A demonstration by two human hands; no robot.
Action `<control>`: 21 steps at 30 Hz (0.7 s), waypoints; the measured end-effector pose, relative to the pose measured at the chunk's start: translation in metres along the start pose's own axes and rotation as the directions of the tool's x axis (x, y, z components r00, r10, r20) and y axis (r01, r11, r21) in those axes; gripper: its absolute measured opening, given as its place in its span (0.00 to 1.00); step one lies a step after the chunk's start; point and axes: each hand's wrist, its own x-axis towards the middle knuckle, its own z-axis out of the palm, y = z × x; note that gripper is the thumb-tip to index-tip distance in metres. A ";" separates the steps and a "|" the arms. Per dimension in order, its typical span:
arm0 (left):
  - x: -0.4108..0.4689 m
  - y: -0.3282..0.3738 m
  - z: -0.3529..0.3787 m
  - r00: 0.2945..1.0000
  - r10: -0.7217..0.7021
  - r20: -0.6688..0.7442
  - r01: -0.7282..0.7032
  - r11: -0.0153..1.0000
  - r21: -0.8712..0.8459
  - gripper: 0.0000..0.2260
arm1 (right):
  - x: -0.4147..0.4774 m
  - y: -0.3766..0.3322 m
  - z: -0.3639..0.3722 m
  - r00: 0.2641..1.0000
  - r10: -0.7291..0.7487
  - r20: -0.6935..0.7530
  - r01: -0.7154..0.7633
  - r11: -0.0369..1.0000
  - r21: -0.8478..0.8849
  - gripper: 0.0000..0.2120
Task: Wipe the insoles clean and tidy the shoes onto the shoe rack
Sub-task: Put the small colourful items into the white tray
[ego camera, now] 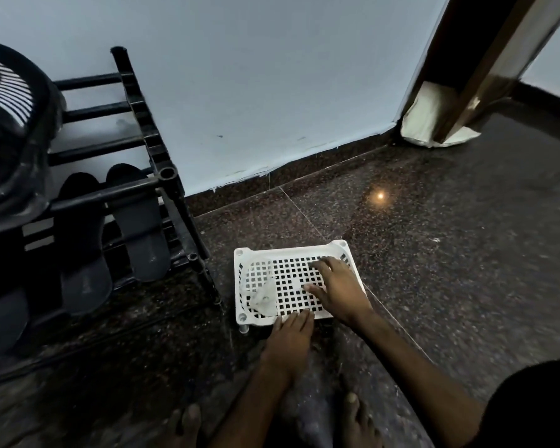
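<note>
A black shoe rack (162, 176) stands at the left against the white wall. Two dark insoles or slippers (81, 253) (139, 227) lie side by side on its lower shelf. On the floor in front of me sits a white perforated plastic basket (285, 253) holding a crumpled clear wipe or plastic piece (262, 295) at its left end. My right hand (337, 289) rests flat inside the basket, fingers spread, holding nothing. My left hand (290, 341) lies on the basket's near rim, fingers together and extended.
A black slatted basket (10, 101) sits on top of the rack at far left. A wooden door frame (485, 76) and a white bag (434, 118) are at the back right corner. The floor is dark speckled granite (450, 253). My bare toes (188, 421) show at the bottom.
</note>
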 end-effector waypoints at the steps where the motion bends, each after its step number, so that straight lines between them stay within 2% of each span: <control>1: -0.001 -0.001 0.000 1.000 0.010 -0.007 -0.010 1.000 0.019 0.37 | 0.006 -0.014 -0.004 0.999 -0.043 0.023 0.041 0.996 0.084 0.27; 3: -0.004 -0.004 0.005 0.999 -0.006 -0.038 0.006 1.000 0.002 0.32 | 0.017 -0.041 -0.005 0.981 -0.165 0.102 0.148 0.977 0.154 0.27; 5: -0.002 -0.009 0.011 0.998 0.049 -0.042 -0.051 0.997 -0.057 0.29 | 0.026 -0.059 0.002 0.949 -0.251 0.192 0.242 0.968 0.069 0.27; 7: 0.000 -0.008 0.010 0.998 0.058 -0.035 -0.062 0.992 -0.112 0.31 | 0.030 -0.065 0.007 0.930 -0.267 0.254 0.288 0.956 -0.049 0.20; 8: -0.001 -0.009 0.006 0.999 0.051 0.011 -0.050 0.992 -0.115 0.31 | 0.033 -0.065 0.008 0.935 -0.270 0.232 0.290 0.955 -0.057 0.15; 10: -0.001 -0.009 0.003 0.999 0.031 0.039 -0.026 0.991 -0.128 0.30 | 0.035 -0.064 0.007 0.964 -0.233 0.125 0.229 0.972 0.043 0.09; 12: -0.002 -0.011 0.005 1.000 0.030 0.001 -0.029 0.984 -0.175 0.31 | 0.038 -0.066 -0.003 0.982 -0.166 0.087 0.147 0.969 0.199 0.06; 14: -0.006 -0.014 0.002 0.999 0.039 -0.030 -0.045 0.972 -0.232 0.28 | 0.043 -0.071 -0.020 0.985 -0.094 0.147 0.043 0.948 0.314 0.03; 17: -0.014 -0.019 -0.007 0.987 0.005 -0.160 -0.057 0.944 -0.325 0.24 | 0.054 -0.078 -0.056 0.974 -0.059 0.217 -0.020 0.938 0.347 0.02; 19: -0.024 -0.021 -0.017 0.956 -0.096 -0.277 -0.036 0.899 -0.435 0.18 | 0.060 -0.082 -0.078 0.962 -0.064 0.264 -0.039 0.929 0.367 0.02; 21: -0.034 -0.020 -0.031 0.866 -0.316 -0.387 0.004 0.780 -0.626 0.10 | 0.063 -0.089 -0.096 0.955 -0.085 0.285 -0.030 0.926 0.376 0.02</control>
